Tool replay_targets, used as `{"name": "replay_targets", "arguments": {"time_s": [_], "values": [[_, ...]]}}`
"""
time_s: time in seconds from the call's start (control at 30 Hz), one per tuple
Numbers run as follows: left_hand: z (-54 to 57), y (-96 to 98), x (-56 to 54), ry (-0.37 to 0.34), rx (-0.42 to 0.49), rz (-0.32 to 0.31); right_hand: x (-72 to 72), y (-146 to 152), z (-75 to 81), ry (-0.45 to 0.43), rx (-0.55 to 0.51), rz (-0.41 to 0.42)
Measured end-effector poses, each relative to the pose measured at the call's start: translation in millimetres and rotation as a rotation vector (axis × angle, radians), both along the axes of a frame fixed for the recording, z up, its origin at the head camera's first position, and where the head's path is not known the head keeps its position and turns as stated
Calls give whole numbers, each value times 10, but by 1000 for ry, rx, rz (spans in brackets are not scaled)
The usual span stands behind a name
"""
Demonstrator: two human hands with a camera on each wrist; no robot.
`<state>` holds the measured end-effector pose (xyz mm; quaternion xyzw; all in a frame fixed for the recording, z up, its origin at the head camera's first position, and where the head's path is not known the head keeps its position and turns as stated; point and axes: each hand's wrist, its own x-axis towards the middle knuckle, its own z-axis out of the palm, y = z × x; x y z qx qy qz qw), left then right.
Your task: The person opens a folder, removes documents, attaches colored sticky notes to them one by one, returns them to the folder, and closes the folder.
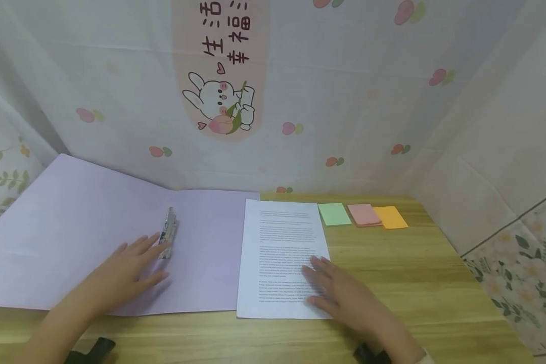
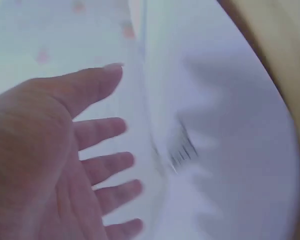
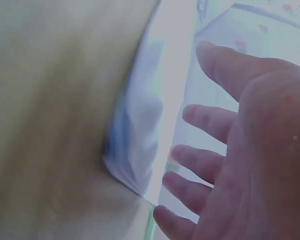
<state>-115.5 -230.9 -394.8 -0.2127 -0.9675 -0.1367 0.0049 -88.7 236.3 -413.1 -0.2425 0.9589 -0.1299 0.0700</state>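
Note:
A lilac folder point(image 1: 209, 283) lies spread open at the left, with a metal clip point(image 1: 168, 233) on its inside near the fold. My left hand point(image 1: 126, 277) is over the folder beside the clip, fingers spread and holding nothing; the left wrist view shows its fingers point(image 2: 107, 167) apart from the surface. Printed sheets point(image 1: 282, 237) overlap the folder's right side. At their right edge is my right hand point(image 1: 341, 290), fingers extended and gripping nothing. Whether its fingertips touch the paper I cannot tell. The right wrist view shows the sheets point(image 3: 145, 95) blurred.
Green sticky notes point(image 1: 334, 215), pink sticky notes point(image 1: 363, 214) and orange sticky notes point(image 1: 393, 217) lie along the back of the wooden table point(image 1: 405, 278). Behind it hangs a patterned curtain point(image 1: 336, 91), and the folder's left cover leans up toward it.

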Motion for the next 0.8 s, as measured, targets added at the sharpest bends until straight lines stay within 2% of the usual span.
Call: {"name": "replay_targets", "arguments": {"time_s": [0.1, 0.2, 0.3, 0.47, 0.6, 0.7, 0.8], "values": [[85, 283, 53, 16, 13, -45, -75, 37, 43, -10, -21, -69], [98, 580, 87, -1, 42, -101, -178, 85, 93, -15, -55, -133], [42, 865, 86, -58, 79, -152, -327, 154, 131, -1, -101, -187], [-137, 1242, 51, -199, 144, -197, -660, 267, 167, -10, -260, -330], [-239, 1408, 52, -251, 135, -224, -895, 313, 231, 7, -313, -450], [-273, 1449, 74, -252, 102, -230, -1045, 302, 287, -1, -294, -507], [-299, 1455, 88, -238, 92, -229, -1194, 287, 316, -29, -227, -533]]}}
